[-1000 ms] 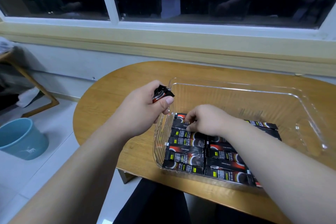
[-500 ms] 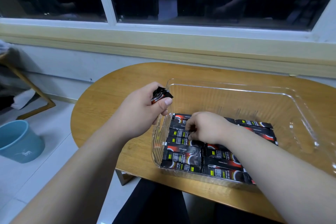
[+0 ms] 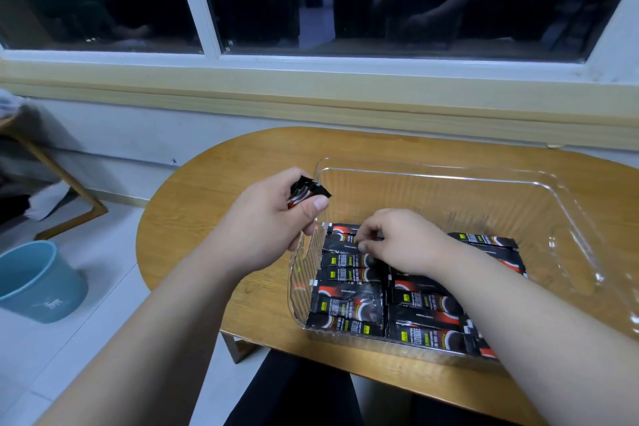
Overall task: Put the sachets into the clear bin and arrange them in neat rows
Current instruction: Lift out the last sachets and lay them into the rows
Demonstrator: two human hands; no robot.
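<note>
A clear plastic bin (image 3: 449, 180) stands on the wooden table. Several black and red sachets (image 3: 349, 304) lie flat in rows across its near half. My left hand (image 3: 266, 228) hovers just outside the bin's left wall, closed around a few black sachets (image 3: 306, 192) whose ends stick up above my thumb. My right hand (image 3: 397, 242) reaches down inside the bin, its fingertips pressing on a sachet at the far end of the left row (image 3: 340, 230). My right forearm hides part of the middle rows.
The oval wooden table (image 3: 214, 190) ends close to the bin's near edge. A blue bucket (image 3: 38, 284) stands on the floor at the left, beside a wooden frame leg (image 3: 69, 183). A window sill (image 3: 311, 93) runs behind the table.
My right hand's fingers have shifted slightly on the far sachets of the left row. My left hand keeps its bundle in much the same place. The view has tilted a little.
</note>
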